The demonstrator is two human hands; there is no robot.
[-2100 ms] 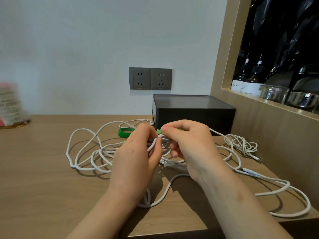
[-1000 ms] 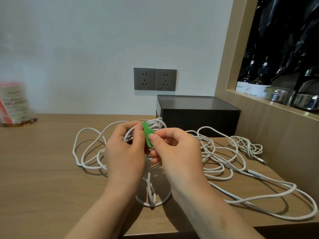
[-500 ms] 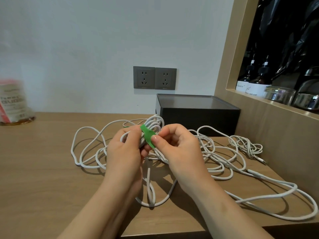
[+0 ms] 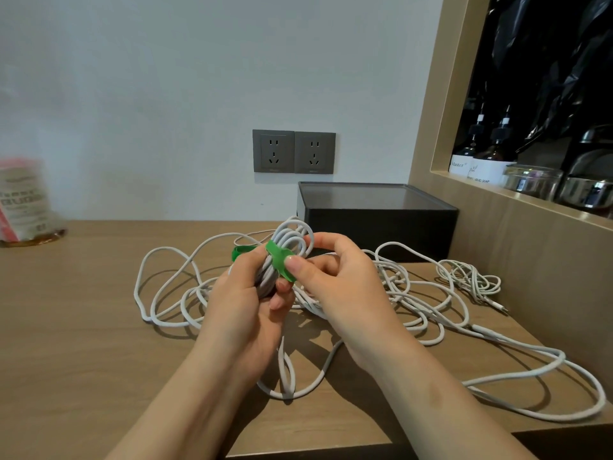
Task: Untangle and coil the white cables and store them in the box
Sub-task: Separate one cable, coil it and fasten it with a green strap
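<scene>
Coiled bundle of white cable (image 4: 286,257) held upright above the wooden desk (image 4: 83,327), green strap (image 4: 280,258) wrapped across its middle; left hand (image 4: 247,313) closed around bundle's lower half, right hand (image 4: 335,283) pinching strap end between thumb and fingers. Loose white cables (image 4: 414,303) sprawled over desk behind and right of hands, a smaller tangle (image 4: 471,280) near the wooden side panel. Black box (image 4: 374,217) closed, against wall below double grey socket (image 4: 293,151); second green strap (image 4: 239,252) just left of bundle.
</scene>
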